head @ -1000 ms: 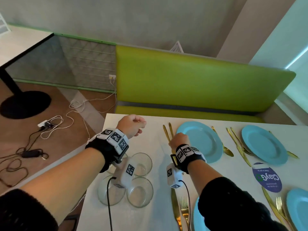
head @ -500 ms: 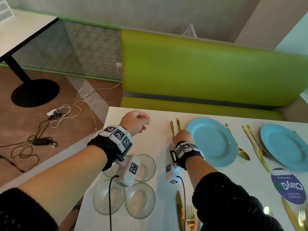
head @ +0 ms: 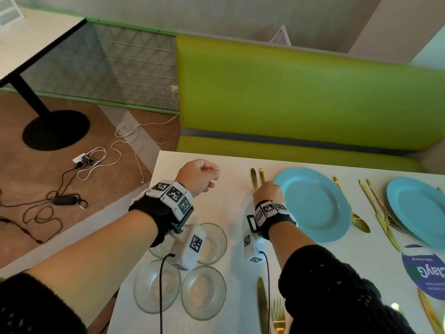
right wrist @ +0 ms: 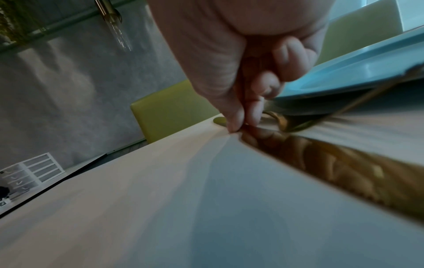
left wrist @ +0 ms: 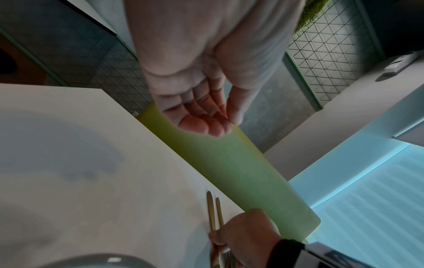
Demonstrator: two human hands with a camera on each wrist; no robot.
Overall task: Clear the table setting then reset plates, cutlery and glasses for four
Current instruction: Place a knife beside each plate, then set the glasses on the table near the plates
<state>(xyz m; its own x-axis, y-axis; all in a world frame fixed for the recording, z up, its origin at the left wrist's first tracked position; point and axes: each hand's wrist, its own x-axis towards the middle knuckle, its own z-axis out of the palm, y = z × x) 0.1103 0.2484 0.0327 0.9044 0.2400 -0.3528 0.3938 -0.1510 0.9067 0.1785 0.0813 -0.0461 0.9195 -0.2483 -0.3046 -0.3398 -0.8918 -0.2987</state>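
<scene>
- Right hand (head: 266, 192) is down on the counter (head: 231, 213), just left of the near plate (head: 315, 203).
- Its thumb and fingers (right wrist: 254, 108) are pinched on a gold knife and fork pair (head: 257, 178); the handles stick out past the knuckles toward the bench (head: 301, 92).
- In the left wrist view the same pair (left wrist: 214, 212) lies side by side on the counter, with the fingers closed over the near end.
- In the right wrist view a gold blade (right wrist: 332, 163) runs from the fingertips toward the lens, lying flat on the counter.
- Left hand (head: 198, 175) hovers above the counter's far left corner, fingers loosely curled, holding nothing. The left wrist view confirms an empty palm (left wrist: 201, 101).
- Four glasses (head: 203, 291) stand clustered at the near left of the counter, under the left forearm, partly hidden by the wrist rig.
- Near plate has a gold spoon (head: 352, 210) on its right side.
- Further right there is a second knife and fork (head: 380, 213), then a second plate (head: 419, 208), cut off by the frame.
- A blue round card (head: 426, 273) sits near the right edge.
- Another knife and fork (head: 269, 309) lie at the near edge, beside the right sleeve.
- Cables and a power strip (head: 83, 160) are on the floor to the left.
</scene>
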